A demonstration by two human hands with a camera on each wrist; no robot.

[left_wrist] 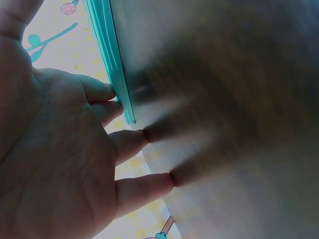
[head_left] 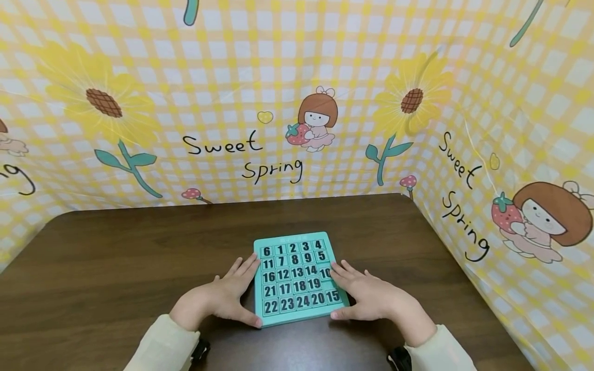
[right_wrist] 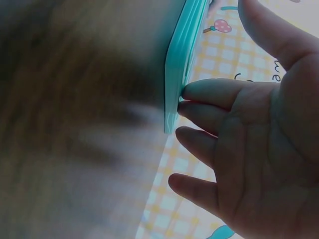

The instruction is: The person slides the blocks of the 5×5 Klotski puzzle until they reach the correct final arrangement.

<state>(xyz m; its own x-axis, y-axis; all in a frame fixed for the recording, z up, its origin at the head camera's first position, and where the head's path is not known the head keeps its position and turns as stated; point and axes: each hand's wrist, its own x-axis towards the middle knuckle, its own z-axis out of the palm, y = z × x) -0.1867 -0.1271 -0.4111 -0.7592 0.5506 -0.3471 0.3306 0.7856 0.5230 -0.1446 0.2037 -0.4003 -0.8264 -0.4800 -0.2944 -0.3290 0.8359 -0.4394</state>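
Observation:
A turquoise sliding number puzzle (head_left: 297, 317) lies flat on the table in the head view, its black-numbered tiles facing up. A gap without a tile shows at the right end of the row holding 21, 17, 18 and 19. My left hand (head_left: 227, 296) rests along the puzzle's left edge, fingers extended, thumb at the near left corner. On the opposite side, my right hand (head_left: 371, 293) touches the right edge with extended fingers, and its thumb is by the near right corner. Both wrist views show fingertips against the frame's side, with other fingers reaching past it.
The puzzle sits on a dark brown wooden table (head_left: 139, 247). A yellow checked cloth (head_left: 223, 62) with flowers and cartoon figures hangs behind the table and along its right side. Dark straps show by both light sleeves (head_left: 162, 345).

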